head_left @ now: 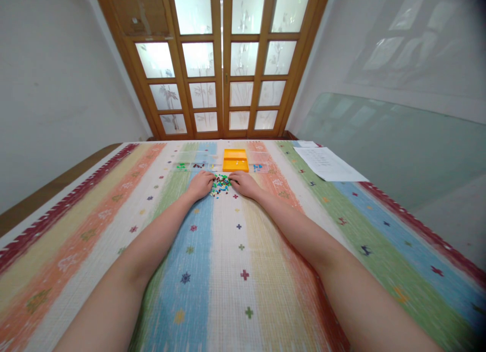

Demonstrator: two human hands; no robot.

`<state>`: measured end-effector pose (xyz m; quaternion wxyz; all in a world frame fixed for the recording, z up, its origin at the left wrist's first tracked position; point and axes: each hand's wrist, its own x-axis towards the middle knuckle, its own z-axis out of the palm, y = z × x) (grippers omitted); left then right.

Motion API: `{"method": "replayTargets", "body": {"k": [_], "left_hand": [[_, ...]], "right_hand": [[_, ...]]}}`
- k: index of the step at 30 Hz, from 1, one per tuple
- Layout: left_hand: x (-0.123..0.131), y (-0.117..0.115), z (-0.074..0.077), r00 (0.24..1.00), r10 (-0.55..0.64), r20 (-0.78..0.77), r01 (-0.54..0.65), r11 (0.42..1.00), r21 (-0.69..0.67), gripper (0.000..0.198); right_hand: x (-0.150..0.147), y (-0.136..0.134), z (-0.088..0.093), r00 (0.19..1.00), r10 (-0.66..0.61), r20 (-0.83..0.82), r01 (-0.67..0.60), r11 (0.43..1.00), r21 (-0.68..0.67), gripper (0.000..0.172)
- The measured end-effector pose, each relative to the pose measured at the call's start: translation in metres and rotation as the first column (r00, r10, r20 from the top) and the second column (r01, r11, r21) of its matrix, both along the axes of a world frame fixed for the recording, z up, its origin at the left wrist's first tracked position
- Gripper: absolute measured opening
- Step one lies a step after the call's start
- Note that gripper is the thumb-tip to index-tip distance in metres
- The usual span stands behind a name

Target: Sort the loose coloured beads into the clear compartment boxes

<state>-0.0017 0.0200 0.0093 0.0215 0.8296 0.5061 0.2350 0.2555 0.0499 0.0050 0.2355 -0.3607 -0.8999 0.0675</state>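
Note:
A loose pile of tiny coloured pieces (220, 184), green, blue, dark red and white, lies on the striped tablecloth; they are too small to tell their kind. My left hand (202, 184) rests at the pile's left edge with its fingers curled and pressed together. At the right edge is my right hand (243, 184), fingers likewise bent inward and closed at the tips. Whatever either hand pinches is too small to make out. Just behind the pile stands an open orange-yellow box (236, 166) with its lid tilted back.
Left of the yellow box, a clear compartment box holds green pieces (181, 166), dark red pieces (198, 166) and a few yellow ones. Blue pieces (258, 167) sit in a clear box on the right. White paper sheets (328, 164) lie at the table's far right.

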Motion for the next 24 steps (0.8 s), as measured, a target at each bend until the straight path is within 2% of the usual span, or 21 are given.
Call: {"method": "replayTargets", "body": {"k": [6,12,15,18,24], "left_hand": [[-0.003,0.004,-0.003,0.999,0.017,0.045,-0.018,1.000,0.004,0.040],[-0.002,0.020,-0.002,0.960,0.092,0.265,-0.107,0.993,0.044,0.049],[-0.003,0.028,-0.002,0.944,0.121,0.305,-0.141,0.989,0.042,0.048],[-0.003,0.027,-0.004,0.967,0.066,0.245,-0.075,0.997,0.029,0.044],[0.006,0.012,-0.004,0.993,-0.121,0.008,0.121,0.992,0.049,0.036]], "right_hand": [[0.000,-0.001,0.000,1.000,-0.009,0.007,0.009,1.000,0.011,0.027],[-0.001,-0.002,0.001,1.000,-0.009,0.002,0.009,1.000,0.029,0.028],[-0.001,-0.003,0.002,1.000,-0.014,-0.001,0.014,1.000,0.017,0.028],[-0.001,-0.004,0.003,1.000,-0.011,-0.004,0.011,1.000,0.010,0.028],[-0.001,-0.005,0.006,1.000,-0.020,0.012,0.020,1.000,-0.022,0.026]]}}
